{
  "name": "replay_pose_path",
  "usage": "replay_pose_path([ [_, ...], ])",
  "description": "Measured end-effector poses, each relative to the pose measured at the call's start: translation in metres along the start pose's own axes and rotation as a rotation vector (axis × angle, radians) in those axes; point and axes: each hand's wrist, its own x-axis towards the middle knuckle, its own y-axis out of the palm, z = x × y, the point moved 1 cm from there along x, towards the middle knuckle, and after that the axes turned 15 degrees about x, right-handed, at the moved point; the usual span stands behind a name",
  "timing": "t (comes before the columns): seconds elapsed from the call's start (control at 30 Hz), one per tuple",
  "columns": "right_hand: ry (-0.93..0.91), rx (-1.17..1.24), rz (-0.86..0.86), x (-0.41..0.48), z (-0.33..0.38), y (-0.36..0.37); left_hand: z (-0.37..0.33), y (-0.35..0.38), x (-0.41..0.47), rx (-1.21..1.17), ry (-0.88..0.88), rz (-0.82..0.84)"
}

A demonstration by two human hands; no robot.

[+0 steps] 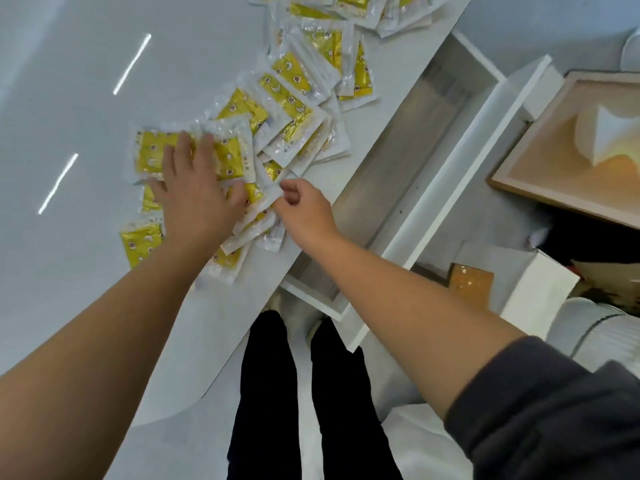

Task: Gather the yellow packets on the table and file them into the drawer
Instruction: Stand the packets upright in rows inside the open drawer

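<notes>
Several yellow packets (292, 95) in clear wrappers lie scattered in an overlapping band along the white table (79, 98), from the far edge down toward me. My left hand (197, 188) lies flat, fingers spread, on the nearest packets (152, 150). My right hand (304, 209) pinches the corner of a packet (268, 194) at the edge of the pile. The open white drawer (408, 174) runs alongside the table's right edge; its inside looks bare and grey.
A wooden-framed picture (568, 150) leans at the right beyond the drawer. A small orange box (471, 282) and white boxes (540, 292) sit on the floor below it. My black-trousered legs (304, 393) stand between the table and the drawer front.
</notes>
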Motion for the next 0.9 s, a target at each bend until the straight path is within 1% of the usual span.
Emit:
replay_pose_path([
  [0.1, -0.002, 0.018, -0.021, 0.004, 0.000, 0.008, 0.003, 0.004, 0.001, 0.032, 0.027, -0.028],
  [0.23, 0.045, 0.122, 0.043, 0.002, 0.003, 0.009, 0.007, 0.003, -0.001, 0.116, 0.120, -0.089],
  [0.3, 0.010, 0.067, 0.080, 0.002, 0.002, 0.009, 0.009, 0.002, 0.003, 0.175, 0.196, -0.115],
  [0.37, -0.040, -0.034, 0.064, 0.004, 0.000, 0.010, 0.012, 0.000, 0.007, 0.229, 0.278, -0.128],
  [0.43, -0.102, -0.096, -0.002, 0.007, -0.001, 0.007, 0.015, -0.001, 0.009, 0.267, 0.345, -0.104],
  [0.47, -0.128, -0.117, -0.024, 0.008, 0.000, 0.005, 0.016, 0.000, 0.010, 0.260, 0.364, -0.065],
  [0.53, -0.161, -0.160, -0.030, 0.007, 0.002, 0.002, 0.015, 0.003, 0.009, 0.216, 0.367, 0.030],
  [0.57, -0.167, -0.172, -0.027, 0.006, 0.002, 0.000, 0.014, 0.004, 0.008, 0.207, 0.369, 0.044],
  [0.63, -0.169, -0.146, -0.037, 0.003, 0.002, -0.003, 0.010, 0.002, 0.005, 0.218, 0.393, 0.012],
  [0.77, -0.114, 0.011, -0.086, -0.003, -0.001, -0.019, 0.005, -0.005, -0.002, 0.213, 0.427, -0.097],
  [0.9, -0.064, 0.067, -0.036, -0.004, -0.004, -0.027, 0.004, -0.011, -0.012, 0.168, 0.432, -0.264],
])
